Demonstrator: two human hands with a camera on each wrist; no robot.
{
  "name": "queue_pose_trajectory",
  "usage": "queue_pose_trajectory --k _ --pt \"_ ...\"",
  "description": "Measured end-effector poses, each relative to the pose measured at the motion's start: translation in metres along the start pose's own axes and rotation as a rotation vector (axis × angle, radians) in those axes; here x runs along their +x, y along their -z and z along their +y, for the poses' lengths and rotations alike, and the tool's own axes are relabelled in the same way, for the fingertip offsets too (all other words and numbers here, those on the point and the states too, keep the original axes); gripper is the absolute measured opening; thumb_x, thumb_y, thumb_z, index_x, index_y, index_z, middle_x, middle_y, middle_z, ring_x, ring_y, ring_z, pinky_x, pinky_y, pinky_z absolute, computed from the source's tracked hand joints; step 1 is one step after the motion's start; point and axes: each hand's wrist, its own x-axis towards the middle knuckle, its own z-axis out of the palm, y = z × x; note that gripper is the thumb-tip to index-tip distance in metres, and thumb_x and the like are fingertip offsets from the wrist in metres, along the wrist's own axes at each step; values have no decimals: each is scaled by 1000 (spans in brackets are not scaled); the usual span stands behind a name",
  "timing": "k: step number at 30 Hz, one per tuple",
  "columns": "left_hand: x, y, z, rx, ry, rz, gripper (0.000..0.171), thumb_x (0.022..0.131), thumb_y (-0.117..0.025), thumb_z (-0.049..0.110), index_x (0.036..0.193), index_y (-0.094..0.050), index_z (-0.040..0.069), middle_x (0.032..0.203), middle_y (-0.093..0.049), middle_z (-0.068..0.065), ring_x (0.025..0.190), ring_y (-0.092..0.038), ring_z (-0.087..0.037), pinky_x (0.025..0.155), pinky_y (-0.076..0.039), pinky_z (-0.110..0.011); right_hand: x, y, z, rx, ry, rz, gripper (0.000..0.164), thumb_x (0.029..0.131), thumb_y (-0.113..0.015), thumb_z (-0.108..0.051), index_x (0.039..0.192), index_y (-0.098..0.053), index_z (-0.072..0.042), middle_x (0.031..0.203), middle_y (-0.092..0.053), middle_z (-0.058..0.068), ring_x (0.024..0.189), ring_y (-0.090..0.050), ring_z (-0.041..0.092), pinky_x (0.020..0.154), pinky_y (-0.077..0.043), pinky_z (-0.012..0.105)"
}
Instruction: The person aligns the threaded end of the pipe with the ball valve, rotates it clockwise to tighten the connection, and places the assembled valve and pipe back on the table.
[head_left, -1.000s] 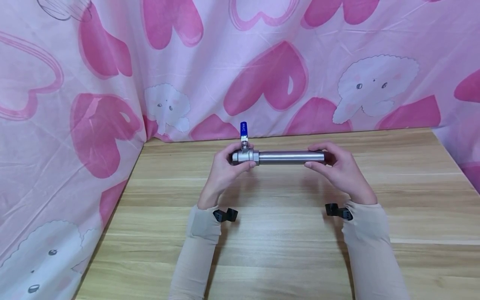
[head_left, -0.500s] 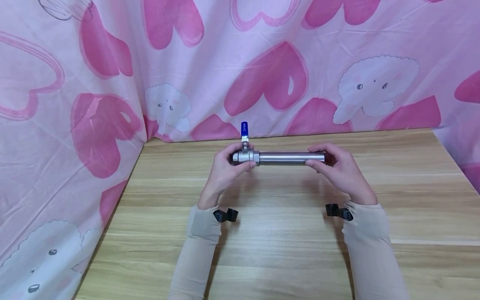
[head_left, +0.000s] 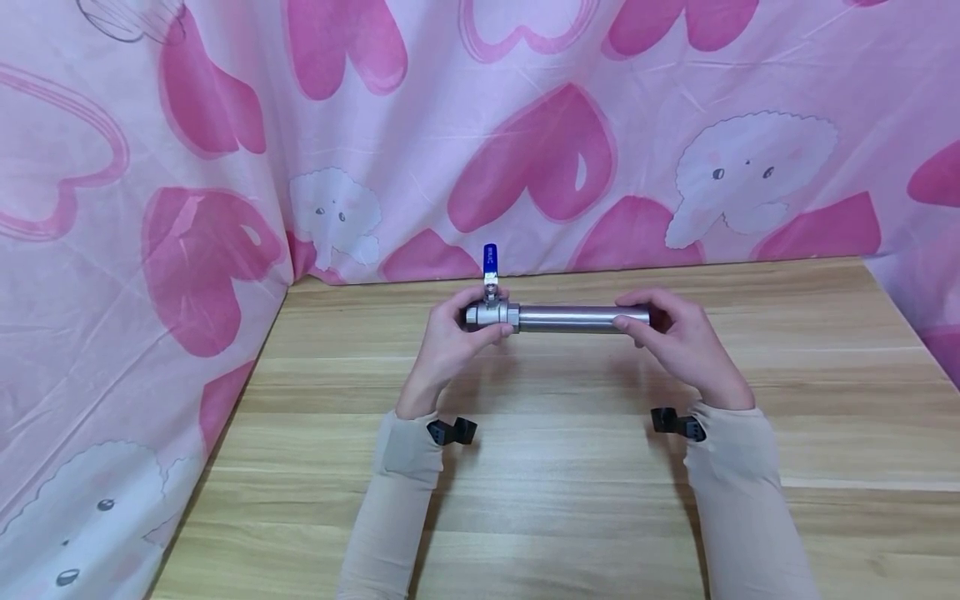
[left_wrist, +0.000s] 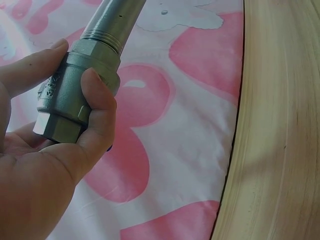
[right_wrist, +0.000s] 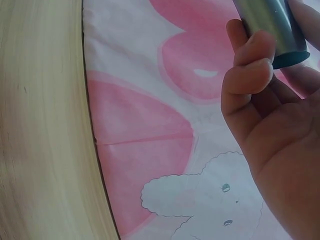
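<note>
A steel ball valve (head_left: 491, 313) with a blue lever (head_left: 491, 260) sits on the left end of a smooth steel pipe (head_left: 566, 317). My left hand (head_left: 447, 343) grips the valve body between thumb and fingers, the lever pointing away from me. Where pipe and valve meet, some bare thread (left_wrist: 103, 41) shows in the left wrist view. My right hand (head_left: 681, 340) holds the pipe's right end, thumb on the near side and fingers on the far side. The right wrist view shows the pipe's open end (right_wrist: 291, 59) close to the palm. Pipe and valve lie level above the table.
A wood-grain table (head_left: 555, 500) spreads beneath the hands. Behind it and at the left hangs a pink cloth (head_left: 420, 167) with hearts and white animals. Black wrist cameras (head_left: 453, 431) sit on both sleeves.
My right thumb has slid slightly to the right on the pipe. The valve, lever and pipe have shifted very slightly to the right and down. Both hands keep their hold.
</note>
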Motion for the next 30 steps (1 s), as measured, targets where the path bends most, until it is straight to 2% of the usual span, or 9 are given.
queue_pose_trajectory --k 9,16,21,30 --pt "0 0 -1 20 0 1 48 79 -79 10 123 -63 15 123 -66 -2 104 -57 -21 89 -51 -32 1 -1 1 -13 -36 6 28 91 -67 -28 118 -64 -19 94 -61 1 75 -56 16 62 -48 23" --pt "0 -1 -2 14 -14 -4 49 78 -80 9 124 -62 8 122 -66 -4 101 -58 -21 83 -54 -29 1 -1 2 -14 -39 11 28 91 -67 -27 118 -64 -18 92 -61 0 75 -56 15 62 -48 22" --pt "1 -2 -2 10 -29 -11 48 78 -79 8 123 -62 7 119 -66 -6 97 -59 -22 79 -55 -30 1 -1 2 -16 -36 15 27 91 -67 -27 117 -65 -18 91 -62 -1 74 -56 15 61 -47 22" --pt "0 -2 0 7 16 -11 48 79 -79 9 124 -62 11 124 -65 -9 104 -59 -21 88 -53 -31 2 0 2 -9 -12 13 26 91 -68 -25 114 -66 -13 86 -63 -2 70 -56 15 59 -46 23"
